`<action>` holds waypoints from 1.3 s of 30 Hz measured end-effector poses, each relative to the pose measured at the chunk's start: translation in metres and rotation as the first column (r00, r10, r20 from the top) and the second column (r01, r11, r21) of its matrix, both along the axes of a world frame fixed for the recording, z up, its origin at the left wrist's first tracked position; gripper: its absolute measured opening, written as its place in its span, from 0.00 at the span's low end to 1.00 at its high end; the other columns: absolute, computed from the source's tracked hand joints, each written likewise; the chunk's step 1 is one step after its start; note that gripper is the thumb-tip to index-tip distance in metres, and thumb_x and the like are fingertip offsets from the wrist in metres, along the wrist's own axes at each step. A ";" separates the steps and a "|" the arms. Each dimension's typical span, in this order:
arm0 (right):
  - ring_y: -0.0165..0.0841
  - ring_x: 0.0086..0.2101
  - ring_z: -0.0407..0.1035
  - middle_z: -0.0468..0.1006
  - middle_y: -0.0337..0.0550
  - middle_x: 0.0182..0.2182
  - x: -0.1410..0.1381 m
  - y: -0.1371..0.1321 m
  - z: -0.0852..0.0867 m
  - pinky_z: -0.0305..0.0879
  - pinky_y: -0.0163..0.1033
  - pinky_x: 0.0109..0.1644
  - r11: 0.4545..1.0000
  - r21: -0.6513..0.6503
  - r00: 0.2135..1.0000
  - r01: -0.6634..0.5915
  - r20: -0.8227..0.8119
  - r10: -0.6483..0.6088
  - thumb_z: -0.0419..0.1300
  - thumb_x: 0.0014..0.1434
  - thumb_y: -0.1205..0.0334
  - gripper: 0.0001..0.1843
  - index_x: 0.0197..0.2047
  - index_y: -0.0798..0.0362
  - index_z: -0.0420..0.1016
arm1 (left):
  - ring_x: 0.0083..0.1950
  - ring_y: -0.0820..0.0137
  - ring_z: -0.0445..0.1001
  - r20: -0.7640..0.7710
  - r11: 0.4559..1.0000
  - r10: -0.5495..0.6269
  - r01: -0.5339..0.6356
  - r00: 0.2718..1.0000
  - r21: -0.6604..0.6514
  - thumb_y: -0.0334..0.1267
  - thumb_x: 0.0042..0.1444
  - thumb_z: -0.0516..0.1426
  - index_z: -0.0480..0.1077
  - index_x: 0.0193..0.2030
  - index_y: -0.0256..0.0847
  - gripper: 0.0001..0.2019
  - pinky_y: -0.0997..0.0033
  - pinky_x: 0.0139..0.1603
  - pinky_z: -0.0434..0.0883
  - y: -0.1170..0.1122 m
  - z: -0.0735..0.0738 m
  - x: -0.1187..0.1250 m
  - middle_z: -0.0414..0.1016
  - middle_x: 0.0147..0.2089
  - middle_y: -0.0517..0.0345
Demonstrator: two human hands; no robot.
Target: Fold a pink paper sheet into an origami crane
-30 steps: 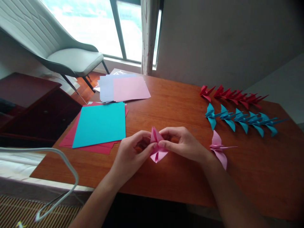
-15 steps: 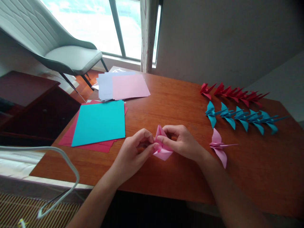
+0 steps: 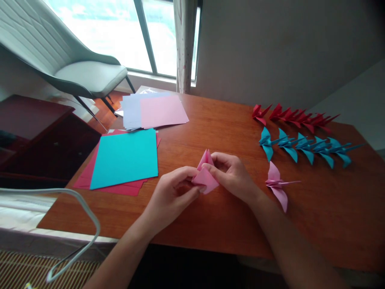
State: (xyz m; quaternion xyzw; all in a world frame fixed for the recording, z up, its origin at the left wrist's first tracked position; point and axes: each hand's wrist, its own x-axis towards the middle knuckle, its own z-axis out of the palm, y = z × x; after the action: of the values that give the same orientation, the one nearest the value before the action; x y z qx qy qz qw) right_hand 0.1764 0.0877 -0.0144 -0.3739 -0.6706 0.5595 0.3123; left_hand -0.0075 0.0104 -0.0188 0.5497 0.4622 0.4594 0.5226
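Both hands hold a partly folded piece of pink origami paper (image 3: pixel 207 180) above the front middle of the table. My left hand (image 3: pixel 173 194) pinches its lower left edge between thumb and fingers. On the upper right side, my right hand (image 3: pixel 231 174) grips it, thumb on the front face and fingers behind. Two narrow points stick up at the top, and a flap shows below. A finished pink paper crane (image 3: pixel 277 184) lies to the right of my right hand.
Rows of blue paper cranes (image 3: pixel 305 146) and red paper cranes (image 3: pixel 296 116) stand at the right. Turquoise paper (image 3: pixel 124 160) lies on red sheets (image 3: pixel 132 189) at the left. Behind are pale pink (image 3: pixel 164 110) and lavender sheets (image 3: pixel 131 112) on the wooden table (image 3: pixel 216 120).
The lower flap of the pink paper, opened out before, now lies flatter against the front. My left thumb has moved down along its lower edge; my right hand keeps its hold.
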 end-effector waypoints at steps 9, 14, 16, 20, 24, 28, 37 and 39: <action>0.32 0.34 0.71 0.79 0.41 0.36 0.009 0.008 0.004 0.68 0.37 0.37 0.988 -0.011 0.972 0.151 -0.179 -0.151 0.61 0.62 0.38 0.23 0.45 0.49 0.78 | 0.39 0.70 0.80 0.034 0.983 0.171 -0.173 0.985 0.059 0.32 0.55 0.65 0.62 0.45 0.44 0.17 0.71 0.42 0.76 0.034 0.016 0.011 0.79 0.38 0.61; 0.36 0.46 0.74 0.81 0.42 0.46 0.009 0.026 0.002 0.73 0.41 0.47 0.971 0.031 0.930 0.236 -0.297 -0.216 0.71 0.54 0.44 0.24 0.50 0.45 0.76 | 0.37 0.72 0.79 0.101 0.991 0.083 -0.093 0.991 0.094 0.32 0.51 0.68 0.67 0.50 0.40 0.21 0.73 0.41 0.75 0.076 0.024 0.021 0.80 0.37 0.60; 0.36 0.43 0.75 0.82 0.40 0.43 0.007 0.038 0.005 0.74 0.41 0.46 0.945 0.081 0.904 0.317 -0.327 -0.275 0.72 0.53 0.46 0.23 0.48 0.45 0.77 | 0.38 0.70 0.79 0.234 0.995 0.041 -0.061 0.971 0.082 0.34 0.49 0.70 0.69 0.50 0.39 0.22 0.72 0.42 0.75 0.093 0.023 0.026 0.81 0.37 0.58; 0.34 0.42 0.76 0.82 0.37 0.41 0.001 0.059 0.007 0.73 0.41 0.48 0.904 0.088 0.840 0.419 -0.417 -0.349 0.73 0.54 0.53 0.16 0.44 0.44 0.79 | 0.39 0.73 0.78 0.428 0.997 0.077 -0.068 0.900 -0.036 0.40 0.51 0.71 0.74 0.47 0.39 0.19 0.76 0.41 0.72 0.114 0.015 0.032 0.82 0.40 0.57; 0.33 0.42 0.76 0.82 0.37 0.41 -0.006 0.066 -0.005 0.73 0.43 0.50 0.907 -0.024 0.781 0.421 -0.499 -0.376 0.73 0.53 0.53 0.15 0.43 0.45 0.79 | 0.39 0.74 0.78 0.458 0.996 0.036 0.004 0.888 -0.086 0.41 0.50 0.71 0.77 0.43 0.38 0.16 0.76 0.42 0.71 0.117 0.007 0.033 0.81 0.40 0.57; 0.35 0.44 0.75 0.82 0.38 0.42 -0.002 0.059 -0.013 0.72 0.44 0.53 0.944 0.014 0.839 0.330 -0.464 -0.286 0.72 0.55 0.55 0.13 0.44 0.44 0.79 | 0.38 0.73 0.77 0.357 0.998 0.010 -0.033 0.934 0.061 0.38 0.50 0.71 0.78 0.39 0.37 0.12 0.75 0.42 0.72 0.117 0.002 0.029 0.81 0.37 0.57; 0.41 0.51 0.74 0.75 0.49 0.55 0.011 0.059 -0.013 0.76 0.44 0.44 0.773 0.448 0.893 0.449 -0.257 -0.370 0.65 0.61 0.56 0.27 0.62 0.43 0.65 | 0.34 0.76 0.75 -0.132 0.804 0.319 -0.194 0.939 0.563 0.29 0.58 0.64 0.79 0.39 0.39 0.03 0.76 0.37 0.72 0.115 0.000 0.025 0.82 0.37 0.58; 0.43 0.54 0.71 0.69 0.53 0.60 0.012 0.055 -0.010 0.75 0.44 0.44 0.600 0.592 0.830 0.538 -0.249 -0.499 0.65 0.60 0.57 0.34 0.66 0.43 0.60 | 0.33 0.76 0.75 -0.164 0.771 0.363 -0.197 0.917 0.605 0.30 0.59 0.64 0.79 0.38 0.39 0.02 0.77 0.36 0.72 0.114 0.002 0.025 0.82 0.37 0.58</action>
State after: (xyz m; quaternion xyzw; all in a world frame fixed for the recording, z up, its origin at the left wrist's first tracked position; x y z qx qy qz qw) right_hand 0.1886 0.1423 -0.0244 -0.4061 -0.6725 0.1922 0.5882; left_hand 0.0176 0.1246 -0.0171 0.6635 0.4454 0.5712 0.1876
